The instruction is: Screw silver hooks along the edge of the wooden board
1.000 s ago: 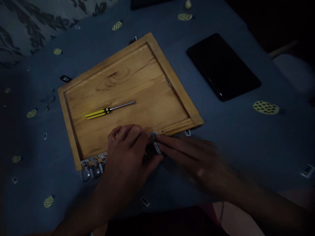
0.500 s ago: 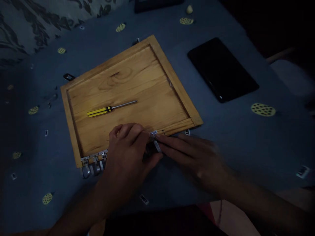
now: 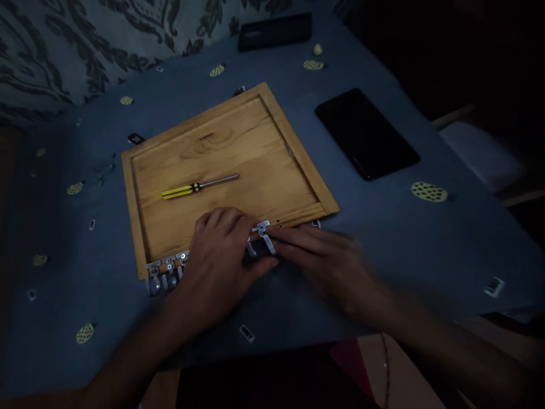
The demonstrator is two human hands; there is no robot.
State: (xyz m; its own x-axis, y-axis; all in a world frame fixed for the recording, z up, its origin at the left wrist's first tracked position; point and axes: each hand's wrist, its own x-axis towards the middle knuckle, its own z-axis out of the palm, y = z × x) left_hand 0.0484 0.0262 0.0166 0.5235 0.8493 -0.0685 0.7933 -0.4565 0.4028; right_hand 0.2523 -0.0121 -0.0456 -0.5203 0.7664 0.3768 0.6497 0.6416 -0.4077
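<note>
A framed wooden board [image 3: 251, 153] lies on the cloth-covered table, with a metal hook rail [image 3: 182, 259] along its near edge. Cross-head screws show at the rail's left part. My left hand [image 3: 221, 261] is curled over the rail's middle and hides that stretch. At the rail's right end, the fingertips of my right hand [image 3: 332, 264] press together against the last hook; my right thumb is hidden. Small dark holes show in the board's edge just beyond this end. A yellow-and-black screwdriver [image 3: 200, 186] rests on the board's panel, its tip pointing right.
A black tablet-like slab [image 3: 368, 136] lies right of the board. Behind it are a dark phone-like case [image 3: 276, 32] and a small pale knob [image 3: 317, 49]. Small loose metal pieces [image 3: 104, 170] lie left of the board. Two dark hangers [image 3: 136, 138] stick out from its far edge.
My view has tilted up, so more of the far table shows. The rail's right end has lifted or turned slightly, and more of its hooks show between my hands. The screwdriver stays on the board.
</note>
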